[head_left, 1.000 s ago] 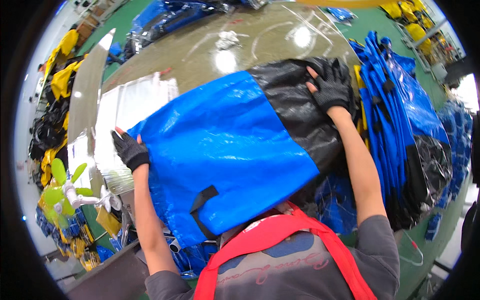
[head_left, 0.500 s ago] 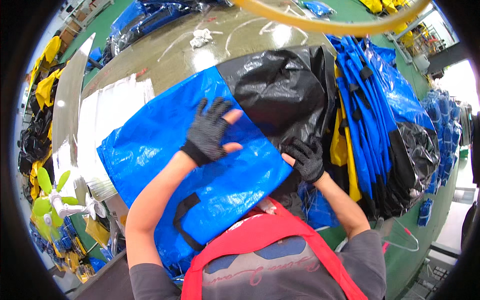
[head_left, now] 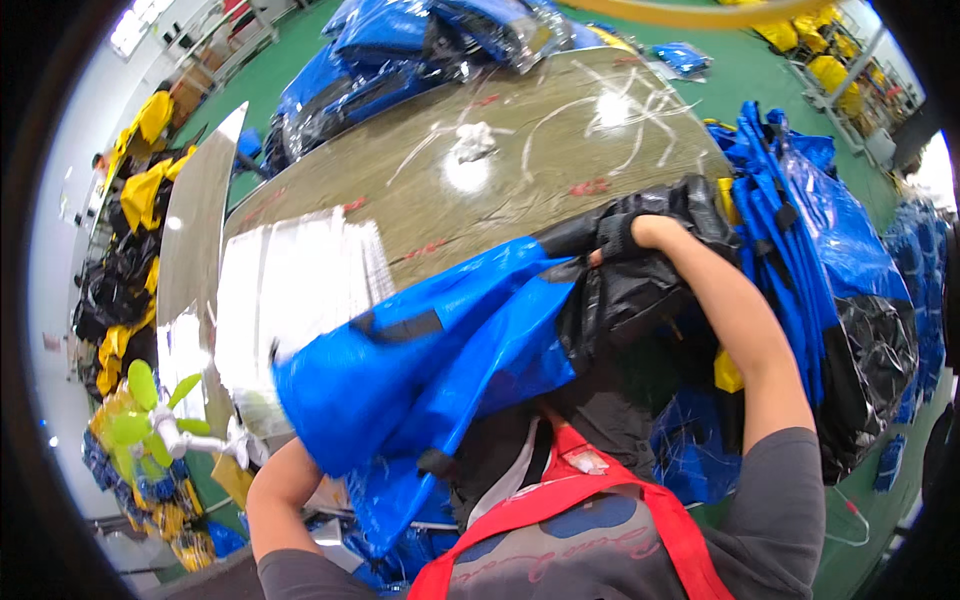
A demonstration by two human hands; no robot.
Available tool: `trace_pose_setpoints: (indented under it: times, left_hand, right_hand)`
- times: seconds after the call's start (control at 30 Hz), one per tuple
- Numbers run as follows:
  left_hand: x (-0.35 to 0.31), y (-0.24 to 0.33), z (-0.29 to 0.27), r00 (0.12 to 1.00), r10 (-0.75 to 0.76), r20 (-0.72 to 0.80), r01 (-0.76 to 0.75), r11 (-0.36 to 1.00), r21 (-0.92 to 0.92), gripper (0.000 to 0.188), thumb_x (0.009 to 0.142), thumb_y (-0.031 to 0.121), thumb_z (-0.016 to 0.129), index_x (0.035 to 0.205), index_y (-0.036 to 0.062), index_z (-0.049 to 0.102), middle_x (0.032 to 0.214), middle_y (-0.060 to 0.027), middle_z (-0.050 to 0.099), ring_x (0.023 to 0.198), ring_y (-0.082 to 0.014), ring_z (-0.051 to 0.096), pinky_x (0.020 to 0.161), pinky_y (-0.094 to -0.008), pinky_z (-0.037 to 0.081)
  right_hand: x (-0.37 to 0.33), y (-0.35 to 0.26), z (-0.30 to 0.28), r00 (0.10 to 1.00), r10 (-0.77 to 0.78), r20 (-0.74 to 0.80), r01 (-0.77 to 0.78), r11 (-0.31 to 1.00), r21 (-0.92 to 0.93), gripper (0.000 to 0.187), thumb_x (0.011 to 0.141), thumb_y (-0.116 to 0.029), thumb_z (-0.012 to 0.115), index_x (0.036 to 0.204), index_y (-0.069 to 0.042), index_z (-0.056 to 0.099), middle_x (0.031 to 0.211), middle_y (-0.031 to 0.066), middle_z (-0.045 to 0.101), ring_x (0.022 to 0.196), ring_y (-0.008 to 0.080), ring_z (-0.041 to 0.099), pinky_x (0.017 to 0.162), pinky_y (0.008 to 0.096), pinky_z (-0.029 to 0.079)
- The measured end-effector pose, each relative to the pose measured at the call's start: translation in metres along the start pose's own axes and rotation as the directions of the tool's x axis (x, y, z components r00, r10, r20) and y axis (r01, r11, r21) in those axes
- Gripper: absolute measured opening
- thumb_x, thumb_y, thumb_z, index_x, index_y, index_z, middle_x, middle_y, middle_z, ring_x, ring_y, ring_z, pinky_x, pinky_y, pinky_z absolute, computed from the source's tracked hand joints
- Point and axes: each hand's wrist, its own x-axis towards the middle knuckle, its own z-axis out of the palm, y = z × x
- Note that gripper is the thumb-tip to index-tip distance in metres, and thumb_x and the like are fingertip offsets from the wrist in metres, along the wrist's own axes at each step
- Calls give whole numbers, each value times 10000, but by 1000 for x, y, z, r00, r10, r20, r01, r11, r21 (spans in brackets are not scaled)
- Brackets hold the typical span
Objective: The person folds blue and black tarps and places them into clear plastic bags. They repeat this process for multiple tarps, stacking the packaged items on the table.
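Note:
A glossy blue-and-black tarpaulin piece [head_left: 350, 400] is lifted and bunched at the table's near edge, a dark strap patch across its blue part. At its black end, my gloved right hand [head_left: 617, 240] has its fingers closed on the material near the blue-black seam. My left forearm [head_left: 290, 490] runs up under the blue end, and that hand is almost wholly covered by the material. Only a small dark bit, perhaps a glove tip, shows at the blue edge, so its grip is hidden.
A white stack of sheets [head_left: 290, 290] lies on the table's left. A white crumpled scrap [head_left: 474, 142] sits farther back. Folded blue tarpaulin goods [head_left: 765, 240] hang at the right edge. Plastic-wrapped blue bundles [head_left: 400, 45] stand beyond. A green-bladed fan [head_left: 155, 410] is at left.
The tarpaulin piece lay flat under my spread left hand; now it is raised and folded up. My right hand has moved farther out and gripped its black part. The left hand has gone behind it.

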Motion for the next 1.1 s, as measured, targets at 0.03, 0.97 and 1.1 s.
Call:
trace_pose_setpoints:
  times: [0.03, 0.97, 1.1]
  left_hand:
    - [-45, 1, -8, 993, -122, -12, 120, 989, -86, 597, 911, 340, 535, 1433, 102, 368, 1447, -180, 380, 1349, -343, 332, 1118, -482, 212]
    - [-230, -25, 97, -391, -874, -290, 695, -74, -715, 585, 895, 508, 539, 792, -56, 655, 717, -278, 611, 699, -393, 612, 663, -478, 446]
    - [-219, -11, 61, -367, -847, -384, 352, 256, -900, 578, 932, 482, 530, 846, -72, 675, 742, -148, 675, 690, -232, 622, 683, -383, 495]
  right_hand:
    - [-2, -9, -1, 1000, 17, 1, -17, 1000, -22, 587, 759, -530, 631, 1038, -16, 677, 1082, 217, 649, 1010, 357, 613, 897, 401, 462]
    - [11, -1, 21, 975, 198, -99, -190, 978, 83, 553, 818, -514, 624, 856, 35, 679, 766, 209, 667, 719, 270, 643, 707, 365, 483]
    - [8, 17, 29, 984, 144, -107, -137, 988, 74, 565, 820, -543, 606, 896, 9, 703, 926, 238, 676, 866, 318, 656, 791, 380, 489]
